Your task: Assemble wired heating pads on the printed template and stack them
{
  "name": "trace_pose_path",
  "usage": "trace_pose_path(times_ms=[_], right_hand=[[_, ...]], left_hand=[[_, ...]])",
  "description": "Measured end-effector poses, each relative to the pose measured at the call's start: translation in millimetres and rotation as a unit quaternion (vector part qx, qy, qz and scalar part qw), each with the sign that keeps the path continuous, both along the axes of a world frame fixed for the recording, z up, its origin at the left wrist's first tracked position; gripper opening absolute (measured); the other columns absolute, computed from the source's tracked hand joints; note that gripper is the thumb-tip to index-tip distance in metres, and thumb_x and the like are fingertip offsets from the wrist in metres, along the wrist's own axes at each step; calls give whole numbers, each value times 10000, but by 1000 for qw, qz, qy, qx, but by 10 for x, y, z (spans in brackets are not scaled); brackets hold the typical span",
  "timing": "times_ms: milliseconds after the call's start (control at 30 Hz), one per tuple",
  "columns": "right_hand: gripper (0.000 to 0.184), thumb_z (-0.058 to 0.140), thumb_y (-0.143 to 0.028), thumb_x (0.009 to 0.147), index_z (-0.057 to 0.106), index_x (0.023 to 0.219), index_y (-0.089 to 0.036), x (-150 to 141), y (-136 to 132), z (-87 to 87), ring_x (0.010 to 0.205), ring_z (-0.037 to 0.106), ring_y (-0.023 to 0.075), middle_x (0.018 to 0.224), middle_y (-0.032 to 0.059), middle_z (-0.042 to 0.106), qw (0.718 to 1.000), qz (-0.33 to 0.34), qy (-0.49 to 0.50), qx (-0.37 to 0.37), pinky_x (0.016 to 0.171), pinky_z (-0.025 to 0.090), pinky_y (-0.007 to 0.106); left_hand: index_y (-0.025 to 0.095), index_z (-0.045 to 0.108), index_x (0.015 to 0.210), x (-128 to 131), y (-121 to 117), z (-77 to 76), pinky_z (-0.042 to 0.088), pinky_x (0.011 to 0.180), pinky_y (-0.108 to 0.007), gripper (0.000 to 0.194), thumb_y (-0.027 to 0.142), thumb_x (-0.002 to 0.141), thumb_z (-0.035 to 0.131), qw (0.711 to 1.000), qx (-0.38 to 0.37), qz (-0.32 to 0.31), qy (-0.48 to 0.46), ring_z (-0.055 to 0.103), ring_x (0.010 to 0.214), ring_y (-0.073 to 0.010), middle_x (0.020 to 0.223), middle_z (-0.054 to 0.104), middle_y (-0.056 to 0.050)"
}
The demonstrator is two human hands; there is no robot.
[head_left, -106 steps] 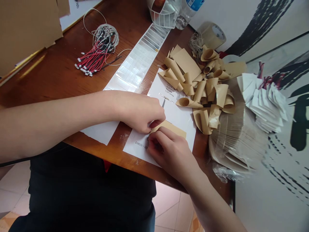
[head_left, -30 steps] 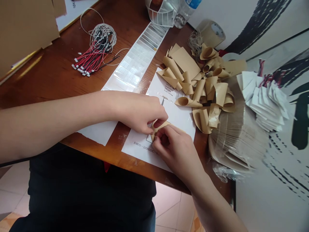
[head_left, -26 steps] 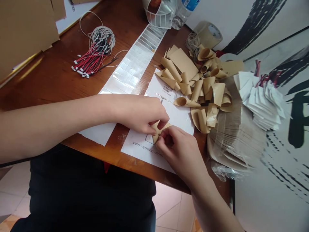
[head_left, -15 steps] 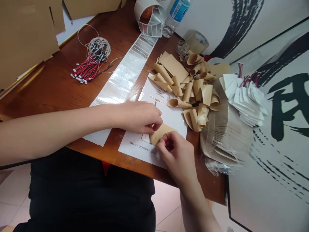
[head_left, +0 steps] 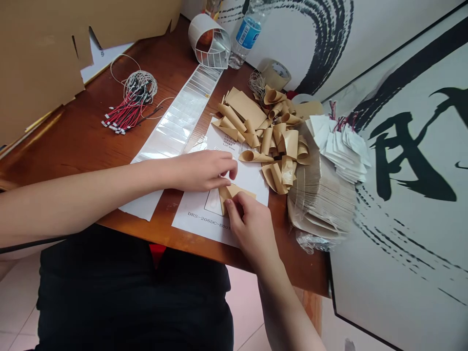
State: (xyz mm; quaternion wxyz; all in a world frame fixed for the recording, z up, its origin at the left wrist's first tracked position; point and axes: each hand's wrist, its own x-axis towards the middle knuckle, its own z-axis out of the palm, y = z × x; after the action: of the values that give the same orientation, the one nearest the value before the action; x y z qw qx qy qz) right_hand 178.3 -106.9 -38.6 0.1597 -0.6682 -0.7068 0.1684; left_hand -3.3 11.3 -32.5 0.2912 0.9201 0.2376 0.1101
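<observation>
Head view: tan paper piece point(head_left: 230, 194) between left hand point(head_left: 201, 170) and right hand point(head_left: 252, 229).

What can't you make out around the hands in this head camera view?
- End of the code printed on the white sheet: hidden by the right hand.
- Part of the tan paper piece: covered by the fingers of both hands.
- Small print above the hands: too small to read.
- Top of the water bottle: cut off by the top edge.

Wooden tabletop point(head_left: 66, 156): printed sheet point(head_left: 199, 226), label strip point(head_left: 179, 122), red-black wires point(head_left: 126, 114), kraft curls point(head_left: 263, 131).
</observation>
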Motion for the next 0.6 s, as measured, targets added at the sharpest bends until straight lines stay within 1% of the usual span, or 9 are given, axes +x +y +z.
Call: trace_pose_path(times_ms=[33,100,133,200,300,400,533,600], right_hand=[[302,453,-357,971,385,694,-257,11,-18,-12,591,494,179,634,-2,547,1000,-14,-14,5,570,313,284],[321,439,-371,964,335,681,-260,44,-67,-38,579,461,178,614,-3,512,998,-45,-39,18,563,281,287],[324,433,-376,962,328,679,-260,70,-96,-52,578,452,178,609,-3,505,997,-62,-46,24,562,267,289],[330,433,-384,959,336,670,-258,143,-163,-81,573,439,174,601,-3,501,993,-99,-57,32,564,253,293],[342,443,-395,947,341,652,-255,299,-290,-106,555,415,162,581,-11,483,985,-156,-63,38,571,260,297],[345,455,-402,927,349,633,-256,465,-442,-78,547,416,160,566,-11,474,977,-188,-75,68,584,279,306],[326,482,-399,906,401,625,-257,675,-663,55,548,442,167,579,4,512,956,-247,-100,121,589,306,317],[303,501,-388,888,418,626,-261,801,-772,154,547,438,175,572,5,510,936,-292,-127,150,576,289,324]], left_hand=[[159,609,1193,-24,16,0,419,906,-300,326,379,954,624,1000,-11,5,7,593,1066,-223,1210,628,-112],[171,538,1301,-64,37,6,426,945,-315,658,529,800,771,999,-28,0,35,574,1129,-254,1302,586,-124],[182,510,1339,-76,42,11,423,980,-329,789,566,723,816,998,-30,-6,52,558,1174,-273,1339,567,-125],[203,479,1390,-83,42,18,398,1057,-361,916,588,644,847,996,-24,-13,81,517,1263,-304,1389,541,-124],[214,453,1447,-71,31,22,363,1122,-392,1003,595,611,854,994,-17,-14,109,474,1336,-327,1434,523,-129],[198,436,1492,-68,25,24,351,1147,-401,1055,608,614,853,993,-12,-16,117,461,1358,-333,1459,512,-142],[185,428,1533,-89,12,46,342,1161,-411,1057,621,655,824,991,-2,-24,129,465,1349,-338,1456,509,-149],[192,429,1545,-100,-3,66,339,1164,-425,1049,623,669,809,990,2,-26,136,469,1338,-342,1442,515,-145]])
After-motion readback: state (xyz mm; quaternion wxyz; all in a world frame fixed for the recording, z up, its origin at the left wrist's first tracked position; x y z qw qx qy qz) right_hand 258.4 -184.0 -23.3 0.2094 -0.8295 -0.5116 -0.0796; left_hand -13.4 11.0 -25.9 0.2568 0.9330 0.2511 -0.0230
